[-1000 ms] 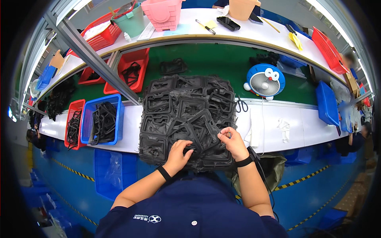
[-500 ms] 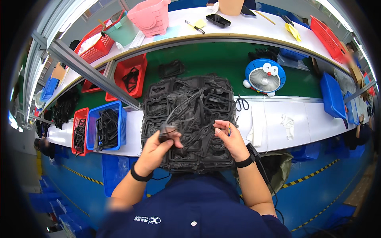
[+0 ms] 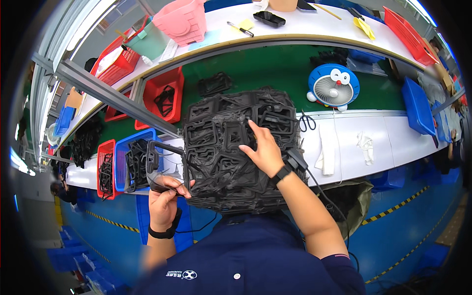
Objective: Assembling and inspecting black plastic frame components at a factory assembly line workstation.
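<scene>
My left hand (image 3: pixel 164 199) is closed on one corner of a thin black plastic frame (image 3: pixel 153 158), raised at the left edge of a big heap of similar black frames (image 3: pixel 221 179). My right hand (image 3: pixel 266 151) reaches over the heap with thumb and forefinger spread. Nothing shows between those fingers, though the curled ones are partly hidden. Closest to its fingertips lies a rectangular black frame (image 3: pixel 236 135) on top of the heap.
Left of the heap stand a blue basket (image 3: pixel 119 169) and a red basket (image 3: pixel 104 189), both holding black parts. Scissors (image 3: pixel 308 122), a white cloth (image 3: pixel 326 152) and a round blue fan (image 3: pixel 335 88) lie to the right. A shelf (image 3: pixel 295 29) crosses behind.
My left hand has moved left, off the heap, with the frame now plainly seen in it. My right hand has moved up and left over the heap, its fingers spreading.
</scene>
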`<control>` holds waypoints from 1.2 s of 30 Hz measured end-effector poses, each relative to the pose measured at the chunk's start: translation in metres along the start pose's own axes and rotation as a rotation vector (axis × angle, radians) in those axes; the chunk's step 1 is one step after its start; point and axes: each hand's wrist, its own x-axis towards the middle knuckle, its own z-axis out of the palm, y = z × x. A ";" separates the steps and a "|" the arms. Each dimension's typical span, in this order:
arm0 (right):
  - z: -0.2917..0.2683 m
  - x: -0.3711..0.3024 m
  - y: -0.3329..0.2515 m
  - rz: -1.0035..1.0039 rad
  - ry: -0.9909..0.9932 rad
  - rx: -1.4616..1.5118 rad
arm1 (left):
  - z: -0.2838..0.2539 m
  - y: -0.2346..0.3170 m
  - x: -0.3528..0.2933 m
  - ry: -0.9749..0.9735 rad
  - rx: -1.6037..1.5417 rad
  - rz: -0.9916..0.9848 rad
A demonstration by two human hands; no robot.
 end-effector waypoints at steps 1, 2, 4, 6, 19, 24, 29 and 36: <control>0.001 0.010 -0.006 0.042 -0.154 -0.051 | -0.002 0.003 -0.003 -0.002 -0.001 0.002; 0.009 0.017 0.001 0.015 -0.193 -0.024 | -0.004 0.006 -0.005 -0.015 0.018 0.042; 0.005 0.031 -0.010 0.078 -0.178 0.097 | -0.016 0.011 -0.011 -0.007 0.025 0.151; -0.011 0.041 -0.021 0.096 -0.073 0.337 | -0.026 0.032 -0.013 0.013 0.052 0.245; -0.131 -0.003 -0.160 -0.209 0.492 0.766 | -0.058 0.125 0.061 -0.153 -0.210 0.422; -0.065 -0.084 -0.108 -0.347 0.431 0.418 | -0.089 0.062 0.119 -0.106 -0.405 0.185; -0.005 -0.181 -0.021 0.449 -0.136 0.474 | -0.173 -0.080 0.136 0.278 -0.044 -0.404; -0.048 -0.164 0.031 0.475 0.135 0.126 | -0.153 -0.128 0.073 0.589 0.521 -0.201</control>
